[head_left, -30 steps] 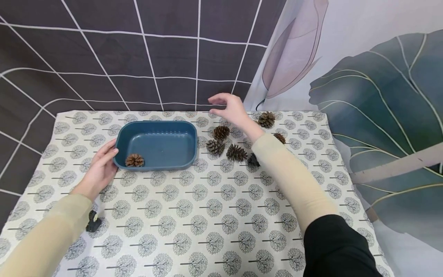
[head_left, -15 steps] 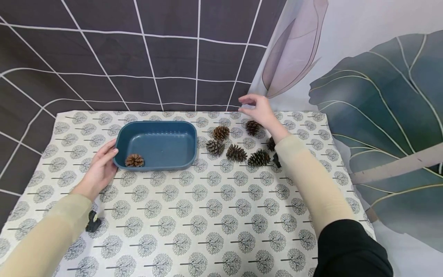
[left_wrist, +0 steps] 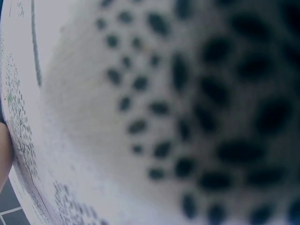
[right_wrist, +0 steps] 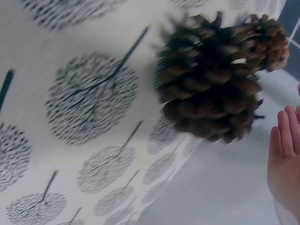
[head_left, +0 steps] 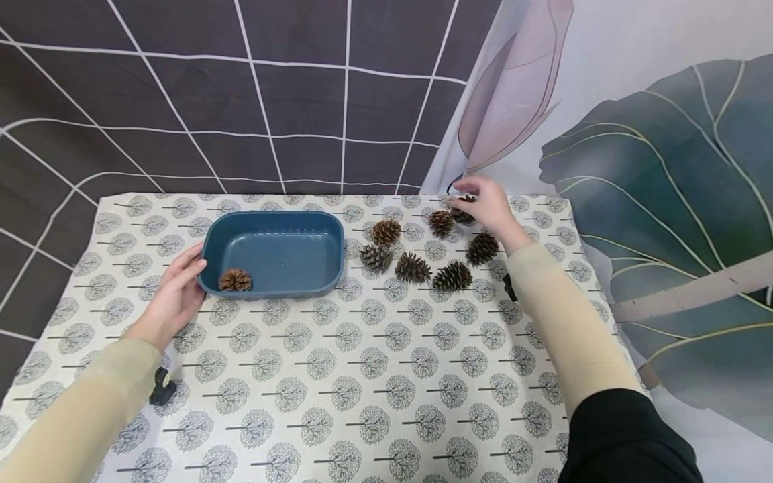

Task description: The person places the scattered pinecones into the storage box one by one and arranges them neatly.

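Observation:
My left hand [head_left: 175, 292] rests against the left end of a blue plastic basin [head_left: 284, 291], fingers and thumb fairly straight along its outer wall. In the basin's near left corner lies one brown pine cone [head_left: 234, 280]. At the back right of the table my right hand [head_left: 490, 209] reaches over another pine cone [head_left: 464, 212], thumb and fingers spread apart around it and partly covering it. In the right wrist view the right palm [right_wrist: 285, 168] shows at the right edge, with a large dark pine cone [right_wrist: 211, 89] to its left.
Several more pine cones, such as a dark one [head_left: 451, 276] and a brown one [head_left: 386, 232], lie between the basin and the right hand. A tree-print cloth [head_left: 338, 416] covers the table. A dark gridded curtain [head_left: 290, 94] hangs behind. Blurred cloth [left_wrist: 84, 112] fills most of the left wrist view.
My right hand has moved right and lower, from above the table's back edge to the far pine cone, uncovering other cones. The left hand and basin have stayed put.

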`<control>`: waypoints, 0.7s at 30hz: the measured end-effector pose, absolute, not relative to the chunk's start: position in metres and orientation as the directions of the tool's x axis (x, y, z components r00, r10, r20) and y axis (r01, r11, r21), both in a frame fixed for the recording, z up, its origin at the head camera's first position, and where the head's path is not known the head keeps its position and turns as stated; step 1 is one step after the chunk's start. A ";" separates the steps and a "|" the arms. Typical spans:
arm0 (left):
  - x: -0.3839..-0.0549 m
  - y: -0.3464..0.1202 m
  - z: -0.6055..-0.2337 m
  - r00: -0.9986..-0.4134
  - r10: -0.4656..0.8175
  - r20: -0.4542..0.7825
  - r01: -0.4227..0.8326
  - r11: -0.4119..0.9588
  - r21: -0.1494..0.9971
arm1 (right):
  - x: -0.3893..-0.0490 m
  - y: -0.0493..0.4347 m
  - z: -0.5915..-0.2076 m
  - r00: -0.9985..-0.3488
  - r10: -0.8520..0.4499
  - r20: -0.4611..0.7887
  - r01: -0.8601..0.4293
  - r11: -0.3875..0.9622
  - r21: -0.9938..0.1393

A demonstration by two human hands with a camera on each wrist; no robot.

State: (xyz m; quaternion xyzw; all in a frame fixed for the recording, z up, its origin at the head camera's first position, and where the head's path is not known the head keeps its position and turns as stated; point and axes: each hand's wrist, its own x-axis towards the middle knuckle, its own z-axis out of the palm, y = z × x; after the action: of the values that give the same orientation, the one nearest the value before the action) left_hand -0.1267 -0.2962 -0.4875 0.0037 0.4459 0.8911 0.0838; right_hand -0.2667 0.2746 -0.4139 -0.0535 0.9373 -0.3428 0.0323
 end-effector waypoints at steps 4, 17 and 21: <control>-0.126 -0.296 -0.487 -0.986 0.154 -0.061 -0.141 -0.586 0.798 | -0.264 0.285 -0.417 -0.992 -0.112 -0.060 -0.049 0.770 -0.636; -0.126 -0.298 -0.489 -0.984 0.170 -0.060 -0.148 -0.570 0.808 | -0.265 0.302 -0.429 -0.996 -0.052 -0.068 -0.003 0.816 -0.579; -0.126 -0.298 -0.489 -0.985 0.153 -0.074 -0.147 -0.553 0.820 | -0.265 0.303 -0.430 -0.997 -0.038 -0.062 0.006 0.808 -0.589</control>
State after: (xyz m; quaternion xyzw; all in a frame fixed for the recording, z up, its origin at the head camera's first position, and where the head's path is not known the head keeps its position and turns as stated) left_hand -0.1264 -0.2977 -0.4892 0.0032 0.4649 0.8813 0.0852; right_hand -0.2654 0.3026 -0.4298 -0.0085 0.9502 -0.3095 0.0356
